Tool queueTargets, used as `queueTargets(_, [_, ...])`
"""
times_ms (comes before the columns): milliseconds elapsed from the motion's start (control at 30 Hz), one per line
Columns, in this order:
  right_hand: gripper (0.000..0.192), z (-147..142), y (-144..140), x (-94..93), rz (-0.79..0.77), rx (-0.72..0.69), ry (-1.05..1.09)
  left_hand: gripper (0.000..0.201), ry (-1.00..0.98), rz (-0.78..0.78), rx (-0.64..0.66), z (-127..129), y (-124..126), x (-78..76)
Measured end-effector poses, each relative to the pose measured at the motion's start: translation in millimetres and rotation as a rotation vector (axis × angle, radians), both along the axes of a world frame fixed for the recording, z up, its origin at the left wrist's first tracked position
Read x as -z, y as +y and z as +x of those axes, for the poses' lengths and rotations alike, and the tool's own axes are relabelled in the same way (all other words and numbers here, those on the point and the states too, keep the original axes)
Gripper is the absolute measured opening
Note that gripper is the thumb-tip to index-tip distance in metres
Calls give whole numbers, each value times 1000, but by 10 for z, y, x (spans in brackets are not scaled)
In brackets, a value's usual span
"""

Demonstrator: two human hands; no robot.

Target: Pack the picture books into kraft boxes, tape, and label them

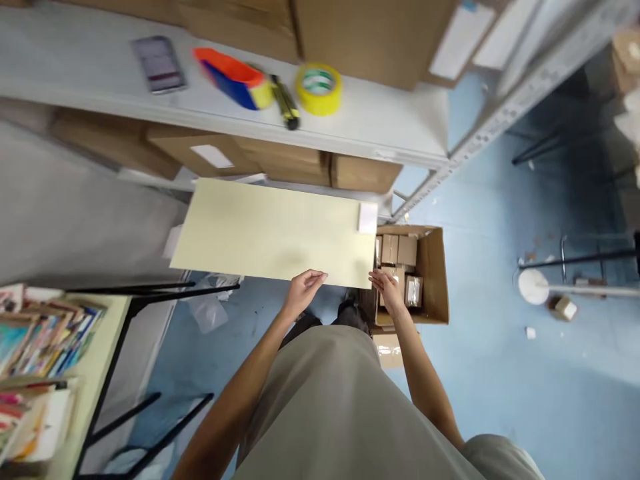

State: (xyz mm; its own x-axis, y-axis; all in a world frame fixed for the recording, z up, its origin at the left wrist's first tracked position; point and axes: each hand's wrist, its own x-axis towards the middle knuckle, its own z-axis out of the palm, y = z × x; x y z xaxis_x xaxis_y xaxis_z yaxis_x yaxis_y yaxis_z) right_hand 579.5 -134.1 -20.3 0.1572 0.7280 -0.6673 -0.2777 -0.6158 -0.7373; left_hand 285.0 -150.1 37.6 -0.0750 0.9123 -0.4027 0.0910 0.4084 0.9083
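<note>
In front of me is a long pale yellow board or tabletop [270, 230]; what supports it is hidden. A small white block or stack of labels [368, 218] sits at its far right corner. My left hand [303, 291] is at the near edge, fingers and thumb drawn together in a pinch. Whatever lies between those fingertips is too small to make out. By the near right corner is my right hand [389, 291], fingers curled together beside the board's edge. I cannot tell whether it grips anything.
Above, a grey shelf [390, 127] bears a phone [159, 64], yellow tape roll [319, 89], cutter knife [285, 102], orange-blue-yellow item [234, 77] and cardboard boxes [365, 40]. An open carton [436, 280] with small boxes stands right. A table [103, 347] with books is left.
</note>
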Motion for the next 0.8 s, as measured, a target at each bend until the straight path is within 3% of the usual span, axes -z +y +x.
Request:
queueTargets(200, [62,-1681,235,-607,194,-471,17,54,-91,99,-420,-1373,-717,-248])
queueTargets(433, [60,-3772,-11,-920,255,-974,71,55,-81,192,-851,-2810,-1701,-376])
queueTargets(633, [59,-5189,-317,-1030,242,-1362,100,63,-128,202,-1218,-3537,-2372,-356])
queueTargets(800, [67,-6145,-356,-987,212,-1555,111,67,-121,153,-1422,-3973,-2661,-230])
